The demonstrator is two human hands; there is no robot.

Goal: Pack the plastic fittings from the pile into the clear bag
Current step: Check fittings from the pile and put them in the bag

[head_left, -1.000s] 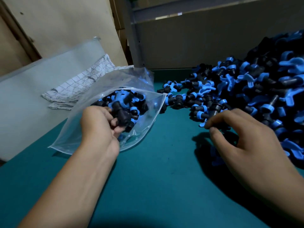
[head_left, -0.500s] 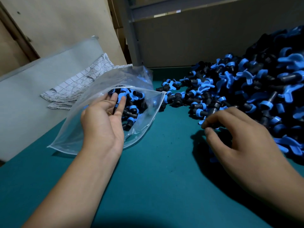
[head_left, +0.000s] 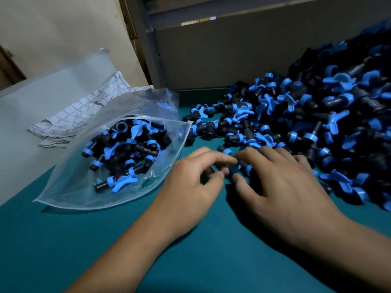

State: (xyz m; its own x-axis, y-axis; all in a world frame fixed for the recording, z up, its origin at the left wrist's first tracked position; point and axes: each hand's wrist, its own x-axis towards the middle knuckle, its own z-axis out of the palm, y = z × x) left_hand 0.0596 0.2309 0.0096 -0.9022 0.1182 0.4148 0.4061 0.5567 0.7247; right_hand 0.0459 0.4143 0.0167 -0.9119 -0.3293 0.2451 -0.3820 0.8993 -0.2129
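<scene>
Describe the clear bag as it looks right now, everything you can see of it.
The clear bag is thin, glossy, crinkled plastic lying on the green table, left of the pile. Its mouth gapes open toward the pile, the upper lip puffed up. It holds a partial load of black-and-blue fittings. Neither hand touches it.

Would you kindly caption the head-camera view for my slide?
Both hands, left hand and right hand, gather black-and-blue plastic fittings at the pile's edge beside the part-filled clear plastic bag.
</scene>
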